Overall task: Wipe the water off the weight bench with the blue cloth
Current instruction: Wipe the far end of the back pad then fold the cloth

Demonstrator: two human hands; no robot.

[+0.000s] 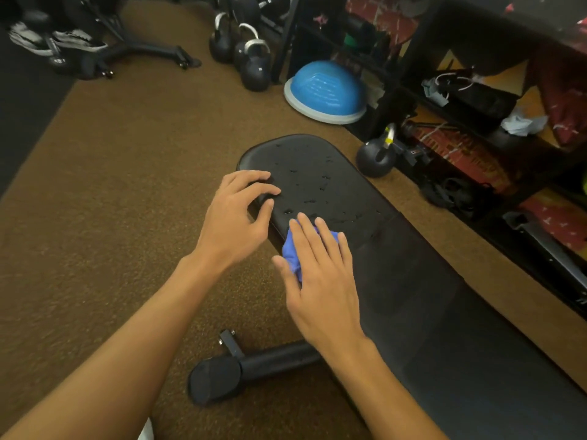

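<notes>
My right hand (320, 274) lies flat, fingers straight and a little spread, palm down on the cloth (293, 249); it presses rather than grips, and only a blue bunch of the cloth shows by the thumb and under the first fingers; the rest is hidden beneath the palm. Cloth and hand sit on the bench (317, 160) near its left edge, about where the wet pad meets the next section. My left hand (238, 214) is just beside it, further up the same edge; its fingers are bent, the tips resting on the pad's rim, the thumb lower against the side; it holds nothing loose, and I cannot tell how firmly it bears on the rim.

Beyond my fingertips the water (320, 188) stands in scattered drops and small pools across the rounded far end of the pad; the part nearest me looks dull and dark, and I cannot tell whether it is wet. Below my hands the bench's foot (241, 366) juts left over the brown carpet (111, 185).

Further out, one kettlebell (376, 155) stands just right of the bench, against a dark shelf (397, 90) stuffed with gear; a blue dome (327, 87) rests on the carpet past the pad's end; three more kettlebells (251, 58) cluster to its left; shoes (47, 39) lie at the top left corner.
</notes>
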